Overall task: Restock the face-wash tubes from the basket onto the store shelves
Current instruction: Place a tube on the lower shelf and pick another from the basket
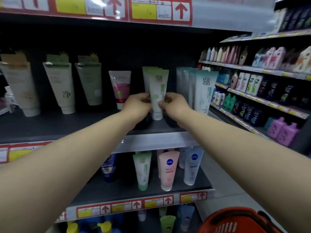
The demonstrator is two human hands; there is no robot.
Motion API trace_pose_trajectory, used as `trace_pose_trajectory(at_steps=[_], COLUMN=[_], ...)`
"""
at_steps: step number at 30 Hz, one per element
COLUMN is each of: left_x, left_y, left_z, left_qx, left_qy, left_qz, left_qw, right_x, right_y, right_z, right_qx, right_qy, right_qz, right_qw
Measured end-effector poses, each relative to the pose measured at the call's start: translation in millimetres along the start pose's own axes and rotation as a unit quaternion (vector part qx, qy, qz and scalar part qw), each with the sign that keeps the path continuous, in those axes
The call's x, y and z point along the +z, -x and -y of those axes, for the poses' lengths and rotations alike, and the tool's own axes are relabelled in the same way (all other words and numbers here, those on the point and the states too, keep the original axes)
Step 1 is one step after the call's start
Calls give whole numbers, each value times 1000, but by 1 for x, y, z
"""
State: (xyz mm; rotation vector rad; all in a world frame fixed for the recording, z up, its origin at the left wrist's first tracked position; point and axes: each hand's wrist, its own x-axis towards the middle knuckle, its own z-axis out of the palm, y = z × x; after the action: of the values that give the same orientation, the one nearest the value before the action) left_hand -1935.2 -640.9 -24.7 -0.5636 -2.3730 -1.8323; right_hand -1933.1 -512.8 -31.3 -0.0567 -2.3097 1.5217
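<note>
Hands meet at the middle shelf [156, 126], both closed on one green-and-white face-wash tube [157, 96]. The left hand [138, 105] pinches the tube's left edge and the right hand [174, 104] pinches its right edge, so the tube stands upright between them, cap down, its white cap touching or just above the shelf; blur makes it hard to say which. More tubes of the same kind stand right behind it. A pink tube [119, 89] stands just to its left, and a row of pale teal tubes [202, 91] to its right. The red basket [235, 221] sits low at the right, well apart from both hands.
</note>
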Motion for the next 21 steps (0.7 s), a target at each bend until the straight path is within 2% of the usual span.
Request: trace_pose_trajectory(at_steps=[8, 11, 14, 16, 19, 21], left_x=[-1, -6, -16, -22, -25, -20], left_y=[7, 18, 33, 48, 70, 86], left_z=[-1, -5, -17, -27, -38, -40], left_qx=[-1, -5, 13, 34, 72, 94], left_qy=[-38, -96, -178, -262, -404, -452], left_qz=[20, 19, 8, 24, 51, 53], left_qw=[999, 995, 984, 964, 910, 885], right_x=[3, -4, -18, -28, -42, -50], right_y=[-3, 1, 19, 39, 72, 95], right_z=[-7, -4, 7, 16, 24, 24], right_qx=[-13, -6, -46, -100, -161, -188], right_qy=[26, 95, 216, 302, 395, 430], right_qz=[-18, -8, -7, 6, 46, 66], right_qw=[999, 995, 975, 948, 903, 880])
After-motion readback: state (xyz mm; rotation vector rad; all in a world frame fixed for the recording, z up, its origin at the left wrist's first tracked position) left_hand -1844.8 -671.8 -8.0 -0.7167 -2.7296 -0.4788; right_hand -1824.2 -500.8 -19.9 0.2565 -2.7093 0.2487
